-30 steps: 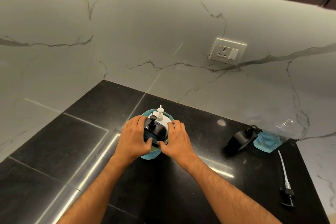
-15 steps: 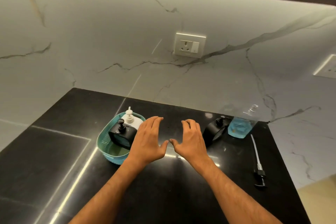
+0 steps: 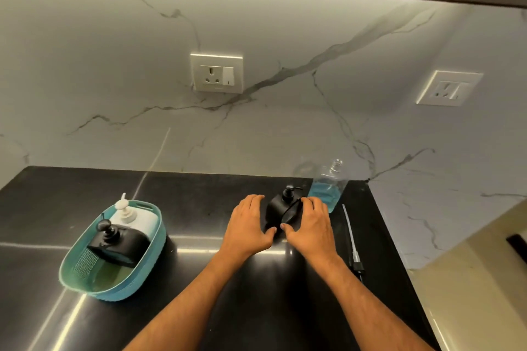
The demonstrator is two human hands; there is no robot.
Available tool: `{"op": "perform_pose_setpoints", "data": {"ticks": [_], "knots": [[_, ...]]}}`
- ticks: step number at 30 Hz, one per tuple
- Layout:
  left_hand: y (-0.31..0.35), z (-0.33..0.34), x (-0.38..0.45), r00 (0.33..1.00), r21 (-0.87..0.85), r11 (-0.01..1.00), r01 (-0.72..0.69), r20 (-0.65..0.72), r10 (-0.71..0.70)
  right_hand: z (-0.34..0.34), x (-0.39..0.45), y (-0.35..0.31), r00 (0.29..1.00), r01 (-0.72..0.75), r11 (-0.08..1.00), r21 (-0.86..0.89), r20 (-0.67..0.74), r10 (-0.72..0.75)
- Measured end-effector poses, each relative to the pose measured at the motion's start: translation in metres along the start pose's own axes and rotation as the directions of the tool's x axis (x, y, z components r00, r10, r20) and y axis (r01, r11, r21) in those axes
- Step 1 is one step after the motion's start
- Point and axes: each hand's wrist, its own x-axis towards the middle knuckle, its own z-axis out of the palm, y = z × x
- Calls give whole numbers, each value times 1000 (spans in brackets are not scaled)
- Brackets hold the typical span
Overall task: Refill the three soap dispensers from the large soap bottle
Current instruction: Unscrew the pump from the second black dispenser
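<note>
My left hand (image 3: 247, 225) and right hand (image 3: 310, 226), fingers relaxed, flank the squat black plastic pump dispenser (image 3: 282, 206) on the bench (image 3: 199, 202). A careless grab could topple the uncapped clear bottle of blue soap (image 3: 328, 188) just behind.

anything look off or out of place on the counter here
Yes: a pump head with its long tube lies loose on the black counter, right of the hands, and the clear bottle of blue soap stands uncapped.

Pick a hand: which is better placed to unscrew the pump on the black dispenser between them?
Probably right. The right hand already reaches over the black dispenser, fingers near its pump. The left hand flanks the body, suited to steadying it.
</note>
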Motion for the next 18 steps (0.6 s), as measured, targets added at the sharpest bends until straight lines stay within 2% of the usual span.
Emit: {"op": "perform_pose_setpoints", "data": {"ticks": [4, 11, 18], "knots": [[3, 18, 18, 996, -65, 994, 83, 49, -80, 4, 16, 22, 999, -20, 999, 25, 34, 19], [4, 36, 33, 981, -140, 974, 181, 96, -168, 14, 36, 39, 985, -17, 992, 122, 175, -4], [6, 41, 33, 968, -205, 949, 239, 124, -217, 19, 34, 37, 987, -29, 982, 185, 158, 0]]}}
